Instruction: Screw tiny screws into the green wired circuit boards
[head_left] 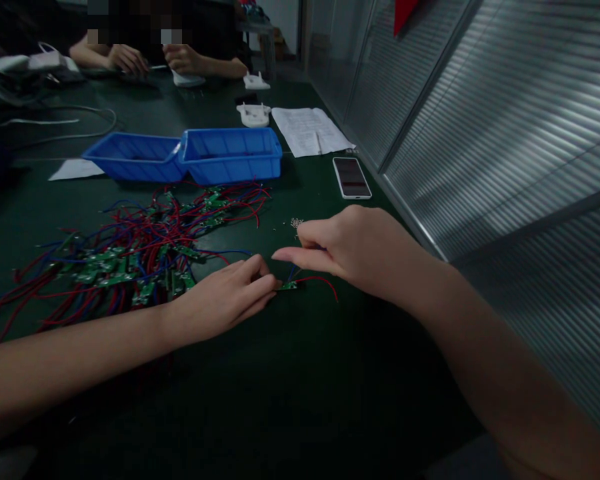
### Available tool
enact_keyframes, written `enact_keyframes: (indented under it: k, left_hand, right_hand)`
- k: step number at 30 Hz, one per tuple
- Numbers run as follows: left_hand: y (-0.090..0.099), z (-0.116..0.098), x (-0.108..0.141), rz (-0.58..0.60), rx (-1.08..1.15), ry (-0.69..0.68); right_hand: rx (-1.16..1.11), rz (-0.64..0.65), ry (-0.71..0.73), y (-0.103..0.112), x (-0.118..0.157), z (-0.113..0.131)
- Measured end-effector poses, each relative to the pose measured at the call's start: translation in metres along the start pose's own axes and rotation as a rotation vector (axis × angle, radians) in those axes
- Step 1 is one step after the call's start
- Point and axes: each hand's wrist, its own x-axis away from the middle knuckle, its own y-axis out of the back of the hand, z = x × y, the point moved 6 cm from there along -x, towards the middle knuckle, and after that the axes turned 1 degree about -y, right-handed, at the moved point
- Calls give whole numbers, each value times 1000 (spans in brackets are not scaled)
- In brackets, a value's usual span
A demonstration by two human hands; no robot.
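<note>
My left hand (245, 287) is closed, its thumb and fingers pinching the left end of a small green circuit board (290, 285) low over the table. A red wire (323, 280) curves off the board to the right, and a blue wire (293, 272) rises toward my right thumb. My right hand (347, 247) is just above and right of the board, thumb stretched left and apart from the bent forefinger. Beside that forefinger lies a small pile of tiny metal parts (297, 222). The other right fingers are mostly hidden.
A heap of wired circuit boards (110, 263) spreads over the left. Behind it stand blue bins (233, 160). A phone (353, 178), a paper sheet (310, 130) and white plastic parts (254, 115) lie farther back. Across the table are another person's hands (130, 60). A glass partition (430, 127) borders the right.
</note>
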Motion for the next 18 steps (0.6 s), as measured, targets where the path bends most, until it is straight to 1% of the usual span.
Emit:
enact_keyframes:
  k: [6, 9, 13, 16, 18]
  left_hand:
    - [0, -2, 1, -20, -91, -11]
    - [0, -2, 1, -17, -103, -7]
    - [0, -2, 2, -11, -97, -3]
    - [0, -3, 3, -22, -111, -11]
    - [1, -4, 3, -38, -131, -27]
  right_hand:
    - [-186, 6, 115, -1, 2, 15]
    - [-155, 30, 99, -1, 2, 18]
    - [-71, 49, 65, -4, 0, 16]
    - [-39, 2, 63, -6, -1, 13]
    - [-48, -61, 43, -7, -2, 10]
